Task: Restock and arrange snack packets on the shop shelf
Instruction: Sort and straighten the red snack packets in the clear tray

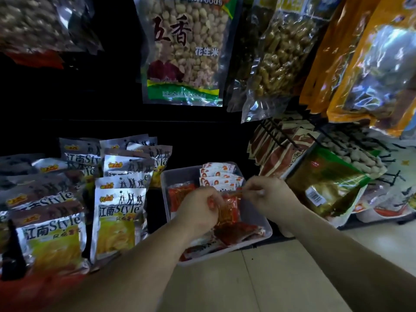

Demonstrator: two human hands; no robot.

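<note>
Two bare forearms reach in from the bottom of the frame over pale floor tiles (247, 284). Just past centre the left hand (198, 212) curls its fingers round the left side of a red snack packet (228, 209). The right hand (270, 194) pinches the packet's upper edge between thumb and fingertips. This packet is glossy, see-through red film with orange-yellow strips inside. It is held upright, its long axis running roughly up and down the frame, top end toward the back of the shelf. It hangs just above a clear plastic tray (184, 174) at the centre of the frame.

More red packets (238, 233) lie flat at the tray's near end. A row of white-and-red sachets (219, 176) stands at its far end. Left of the tray stand rows of silver-and-yellow pouches (117, 219) printed "Style". A green-and-gold bag (326, 183) leans at the right. Farther back, across the top of the frame, hang a clear bag of peanuts (186, 48), a bag of golden sticks (281, 59) and orange bags (360, 64).
</note>
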